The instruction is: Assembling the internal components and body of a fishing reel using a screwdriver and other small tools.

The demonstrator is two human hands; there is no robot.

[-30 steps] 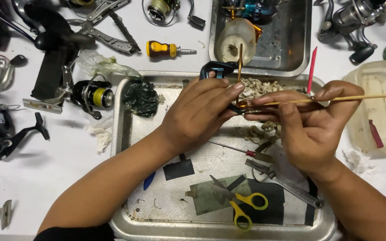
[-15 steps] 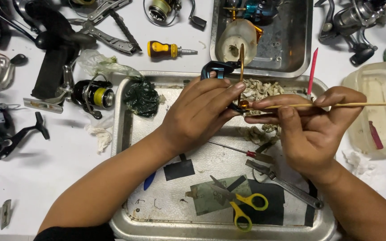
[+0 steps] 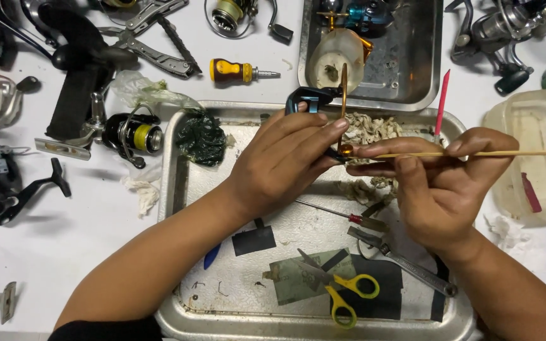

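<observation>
My left hand (image 3: 282, 161) grips a small fishing-reel part (image 3: 314, 98), black with a thin gold shaft standing up from it, over the far end of a metal tray (image 3: 178, 189). My right hand (image 3: 437, 183) pinches a long thin wooden stick (image 3: 513, 153) that runs off to the right; its tip meets the gold end of the part between my fingertips. Both hands hover above a crumpled wad of dirty paper (image 3: 371, 129) in the tray.
In the tray lie yellow-handled scissors (image 3: 342, 293), a flat wrench (image 3: 406, 260), a thin red-tipped tool (image 3: 339, 213) and a dark green rag (image 3: 200, 139). A second tray (image 3: 412, 69) holds a white cup. Around them: reels, pliers (image 3: 153, 38), a yellow stubby screwdriver (image 3: 238, 71), a plastic tub (image 3: 538, 158).
Nothing has visibly moved; both hands keep the same grip on the part and the stick, with only a slight shift of the stick's tip.
</observation>
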